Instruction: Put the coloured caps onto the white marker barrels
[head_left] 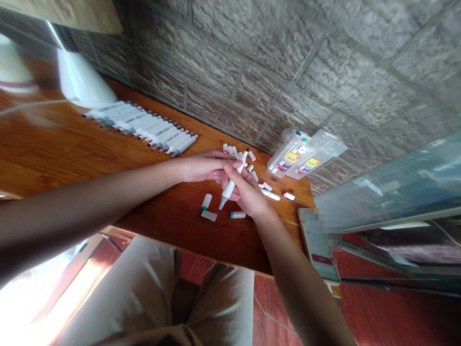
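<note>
White plastic, it seems, is the body of the marker point(230, 186), which is above the table point(173, 211), held slantwise with its grey lower end pointing down toward the person. The right hand point(251, 196) has its fingers closed around the barrel. The left hand point(198, 167) meets it near the upper part, but I cannot tell whether its fingers really grip the marker or only rest against it.

I judge that this marker is light and stiff, and the smooth barrel may turn a little between dry fingers. The best place to take it is the middle of the barrel — both ends look narrow and uncapped, so a touch there could stain the skin or harm a soft nib.

Just beside the hands lie a green-ended cap point(206, 201) and a teal-ended cap point(238, 215); such caps are small, and probably roll easily, so a pinch across the sides should suit them. Farther out, a row of markers point(144, 127) lies side by side near the lamp point(81, 79). On the other side, near the wall point(216, 72), stand clear cases point(292, 156) — thin and rigid, I think, perhaps easy to crack if squeezed.
</note>
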`<state>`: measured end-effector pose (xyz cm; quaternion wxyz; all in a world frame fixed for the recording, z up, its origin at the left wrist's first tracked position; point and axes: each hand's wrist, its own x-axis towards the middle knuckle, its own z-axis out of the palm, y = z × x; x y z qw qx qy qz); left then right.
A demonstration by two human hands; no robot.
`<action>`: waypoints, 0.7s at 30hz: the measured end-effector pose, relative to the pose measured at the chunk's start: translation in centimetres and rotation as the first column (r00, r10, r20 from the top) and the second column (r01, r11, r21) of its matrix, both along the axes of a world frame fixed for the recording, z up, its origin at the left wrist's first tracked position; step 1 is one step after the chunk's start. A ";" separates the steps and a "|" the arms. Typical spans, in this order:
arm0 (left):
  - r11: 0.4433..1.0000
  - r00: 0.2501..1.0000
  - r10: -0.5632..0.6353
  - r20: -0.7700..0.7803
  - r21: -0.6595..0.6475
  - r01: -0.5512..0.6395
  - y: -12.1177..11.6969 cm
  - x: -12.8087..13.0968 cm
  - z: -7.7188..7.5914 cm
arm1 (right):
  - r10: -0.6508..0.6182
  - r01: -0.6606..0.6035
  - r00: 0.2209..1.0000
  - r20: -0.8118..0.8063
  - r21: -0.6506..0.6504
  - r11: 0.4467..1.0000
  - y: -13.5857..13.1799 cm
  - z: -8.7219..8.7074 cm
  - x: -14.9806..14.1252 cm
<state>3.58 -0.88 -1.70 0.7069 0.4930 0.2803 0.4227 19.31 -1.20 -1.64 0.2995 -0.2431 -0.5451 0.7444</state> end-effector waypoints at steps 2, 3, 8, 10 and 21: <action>1.000 1.000 -0.001 0.003 -0.001 0.001 0.0 0.0 0.1 | 0.001 -0.001 1.000 0.012 0.013 1.000 0.1 -0.1 0.0; 1.000 1.000 -0.002 0.006 -0.002 0.002 -0.1 0.0 0.1 | -0.003 0.002 1.000 0.021 0.020 1.000 0.1 -0.1 0.0; 1.000 1.000 -0.015 0.000 0.002 0.015 -0.1 -0.1 0.1 | -0.012 0.010 0.998 0.064 0.041 0.999 0.1 -0.3 0.1; 1.000 1.000 -0.011 -0.003 0.003 0.011 -0.1 -0.1 0.0 | -0.007 0.004 0.997 0.073 0.047 0.999 0.1 -0.3 0.2; 0.997 0.997 -0.029 -0.067 0.073 0.033 0.2 -0.5 -0.1 | -0.032 0.004 0.983 0.180 0.153 0.988 -0.1 0.1 0.6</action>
